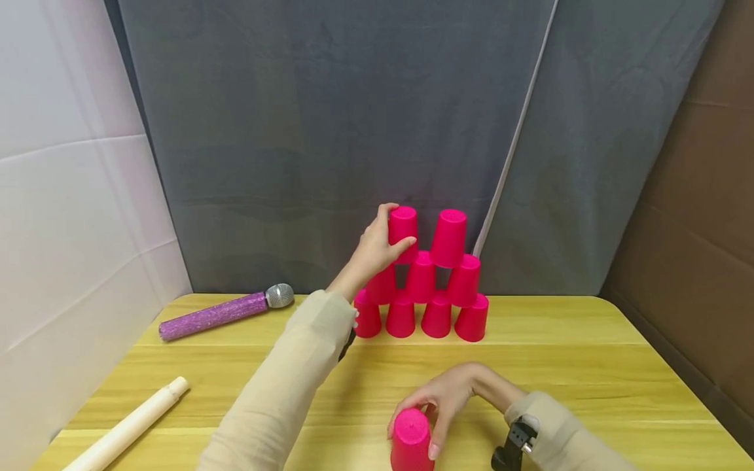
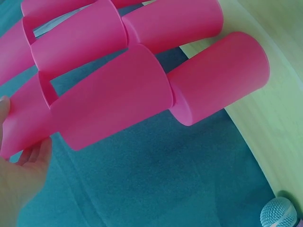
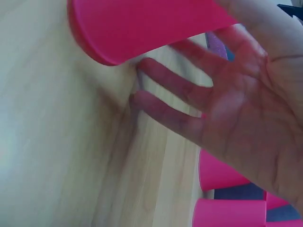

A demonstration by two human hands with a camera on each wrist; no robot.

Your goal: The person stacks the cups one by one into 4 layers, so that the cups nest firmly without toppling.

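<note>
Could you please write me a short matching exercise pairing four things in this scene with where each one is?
Things:
1. glittery purple microphone
2. cream wooden rolling pin
3. left hand
4. right hand

Places:
A. on the lone upside-down pink plastic cup at the near table edge
B. near left corner of the yellow wooden table
C. far left of the table, by the grey backdrop
D. gripping a top-row cup of the pink cup pyramid

Pairs: 1-C, 2-B, 3-D, 4-A

purple microphone point(image 1: 226, 311) and cream rod point(image 1: 129, 425) (both left) on table point(image 1: 589, 366).
</note>
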